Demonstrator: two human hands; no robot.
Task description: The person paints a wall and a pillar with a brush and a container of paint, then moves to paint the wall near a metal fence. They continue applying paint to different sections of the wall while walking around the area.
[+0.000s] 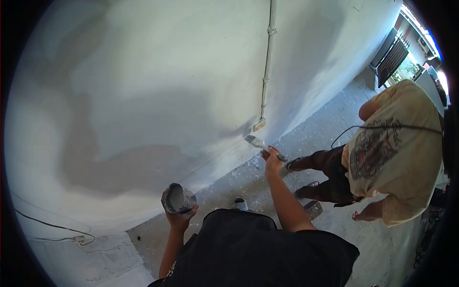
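"Head view: what's nearest us?"

"Our left hand (179, 219), fingers clamped round a round, grey pot of pale liquid (179, 199)."

"Farther out?"

"Our right hand (273, 161), fingers closed on a flat, pale-bristled brush (256, 142) near the white wall (167, 62)'s bottom edge."

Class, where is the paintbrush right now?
Just right of centre in the head view, the paintbrush is in the right hand, its tip near the small wall fitting.

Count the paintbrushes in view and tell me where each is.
1: the flat, grey-bristled paintbrush in the bare right hand, its bristles near the smooth white wall, below the small yellowish box. Others may be hidden.
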